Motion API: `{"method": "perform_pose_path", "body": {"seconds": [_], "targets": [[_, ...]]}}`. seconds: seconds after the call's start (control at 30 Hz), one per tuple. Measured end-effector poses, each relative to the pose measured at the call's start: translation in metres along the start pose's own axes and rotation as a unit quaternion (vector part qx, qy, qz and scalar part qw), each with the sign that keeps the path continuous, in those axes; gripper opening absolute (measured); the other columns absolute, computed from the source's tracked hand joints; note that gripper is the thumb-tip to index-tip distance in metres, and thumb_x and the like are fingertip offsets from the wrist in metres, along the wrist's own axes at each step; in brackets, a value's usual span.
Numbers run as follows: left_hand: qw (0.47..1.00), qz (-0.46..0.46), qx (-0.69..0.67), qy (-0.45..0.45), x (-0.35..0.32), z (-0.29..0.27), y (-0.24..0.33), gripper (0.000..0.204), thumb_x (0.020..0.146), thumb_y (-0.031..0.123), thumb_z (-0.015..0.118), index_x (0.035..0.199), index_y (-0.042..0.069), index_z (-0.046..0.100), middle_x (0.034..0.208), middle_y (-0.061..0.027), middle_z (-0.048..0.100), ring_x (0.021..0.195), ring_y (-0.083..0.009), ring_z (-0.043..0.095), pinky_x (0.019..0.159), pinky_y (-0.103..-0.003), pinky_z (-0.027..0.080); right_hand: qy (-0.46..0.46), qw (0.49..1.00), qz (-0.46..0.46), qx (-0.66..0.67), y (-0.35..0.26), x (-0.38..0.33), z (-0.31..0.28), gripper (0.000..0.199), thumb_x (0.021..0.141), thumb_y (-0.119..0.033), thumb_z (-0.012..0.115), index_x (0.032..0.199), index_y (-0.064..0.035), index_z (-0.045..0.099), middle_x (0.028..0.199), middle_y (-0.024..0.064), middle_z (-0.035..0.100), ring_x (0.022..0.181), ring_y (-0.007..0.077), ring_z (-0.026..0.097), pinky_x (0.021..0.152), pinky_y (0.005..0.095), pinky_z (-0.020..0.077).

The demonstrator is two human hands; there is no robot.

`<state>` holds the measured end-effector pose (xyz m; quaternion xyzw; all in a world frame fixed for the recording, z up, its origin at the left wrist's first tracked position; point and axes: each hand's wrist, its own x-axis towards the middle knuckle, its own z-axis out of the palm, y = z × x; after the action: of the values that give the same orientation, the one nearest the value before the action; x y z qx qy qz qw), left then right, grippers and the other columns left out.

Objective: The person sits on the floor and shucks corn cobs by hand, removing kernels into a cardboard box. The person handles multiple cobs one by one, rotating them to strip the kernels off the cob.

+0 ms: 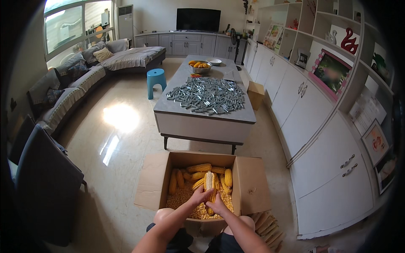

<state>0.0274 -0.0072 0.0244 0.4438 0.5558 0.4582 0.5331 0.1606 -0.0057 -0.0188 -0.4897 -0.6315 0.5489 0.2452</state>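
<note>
Grasping a long, partly stripped yellow corn cob [209,182], the left hand [200,195] and right hand [217,205] could slip through uneven pressure.

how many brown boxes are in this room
2: a large open box of corn cobs between the person's knees and the table, and a smaller box along the table's right side. Others may be hidden.

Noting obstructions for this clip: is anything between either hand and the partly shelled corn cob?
Nothing visible is: the left hand and right hand are both on the partly shelled corn cob. Other corn cobs lie beyond it in the cardboard box.
</note>
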Motion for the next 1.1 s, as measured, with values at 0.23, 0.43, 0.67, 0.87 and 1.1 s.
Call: {"method": "perform_pose_path", "body": {"seconds": [0.23,0.43,0.67,0.87,1.1], "targets": [[1.0,0.004,-0.006,0.008,0.026,-0.008,-0.055,0.04,0.085,0.034,0.057,0.102,-0.002,0.053,0.084,-0.0076,0.058,0.073,-0.0132,0.053,0.064,-0.028,0.045,-0.013,1.0,-0.003,0.013,-0.01,-0.003,0.001,0.082,0.071,-0.012,0.063,0.131,0.0011,0.009,0.122,0.0215,0.04,0.112,0.0292,0.045,0.092,0.0352,0.0395],[0.998,-0.041,-0.044,-0.037,0.011,-0.006,-0.019,0.043,0.088,0.035,0.051,0.118,0.004,0.048,0.099,-0.0058,0.056,0.085,-0.0117,0.053,0.069,-0.026,0.046,-0.008,0.996,0.0,0.084,-0.017,-0.001,-0.002,0.075,0.071,-0.008,0.063,0.129,-0.0006,0.016,0.118,0.0164,0.042,0.107,0.0244,0.047,0.086,0.0326,0.043],[0.967,-0.167,-0.182,-0.066,0.011,-0.015,-0.01,0.044,0.086,0.031,0.056,0.122,0.01,0.045,0.105,-0.0022,0.055,0.091,-0.0126,0.054,0.071,-0.028,0.048,-0.045,0.981,0.025,0.187,-0.023,0.0,-0.006,0.074,0.071,-0.005,0.061,0.131,-0.0019,0.016,0.118,0.0143,0.041,0.106,0.0222,0.047,0.085,0.0311,0.044],[0.97,-0.131,-0.178,-0.103,0.003,-0.014,-0.006,0.04,0.087,0.028,0.054,0.121,0.008,0.045,0.105,-0.0023,0.055,0.091,-0.0122,0.054,0.072,-0.027,0.048,-0.048,0.979,0.013,0.198,-0.018,0.0,-0.003,0.073,0.073,-0.004,0.059,0.131,-0.0029,0.015,0.118,0.0143,0.041,0.105,0.0229,0.048,0.085,0.0309,0.044],[0.98,-0.087,-0.164,-0.067,0.011,-0.006,-0.03,0.039,0.092,0.028,0.046,0.121,0.003,0.043,0.104,-0.0062,0.054,0.091,-0.0131,0.054,0.075,-0.025,0.046,-0.015,0.993,-0.036,0.108,-0.007,-0.002,0.006,0.075,0.073,-0.008,0.06,0.129,-0.0017,0.011,0.119,0.0184,0.041,0.108,0.0257,0.047,0.086,0.0341,0.0434]]}}
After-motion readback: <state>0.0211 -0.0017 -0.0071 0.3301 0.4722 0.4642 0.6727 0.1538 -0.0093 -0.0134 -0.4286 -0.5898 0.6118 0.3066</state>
